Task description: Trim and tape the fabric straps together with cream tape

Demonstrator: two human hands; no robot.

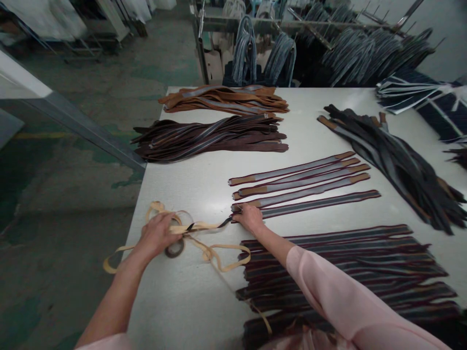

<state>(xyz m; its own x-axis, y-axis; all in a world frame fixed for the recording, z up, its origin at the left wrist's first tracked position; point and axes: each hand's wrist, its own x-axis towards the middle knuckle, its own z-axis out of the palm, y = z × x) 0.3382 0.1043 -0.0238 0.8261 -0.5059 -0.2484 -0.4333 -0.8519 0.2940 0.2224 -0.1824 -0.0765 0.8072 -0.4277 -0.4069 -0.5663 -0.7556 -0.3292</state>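
Note:
My left hand [158,234] is closed round a tangled pale yellow tape [204,226] near the table's left edge. From there the tape runs right, with a dark stretch, to the near end of a grey fabric strip [321,204] with maroon edges. At that end my right hand [250,218] is closed, its fingertips pressed down where tape and strip meet. Loops of the tape lie on the table below. Beside my left hand is a small dark tape roll [174,249]. Just beyond my right hand lie several similar strips [302,177] with brown ends.
The white table [197,296] carries a spread row of dark strips [339,262] at the near right. Farther back lie an orange-brown bundle [226,99], a dark brown bundle [211,138] and a black-grey bundle [394,165]. A metal rack [237,24] with hanging cords stands behind.

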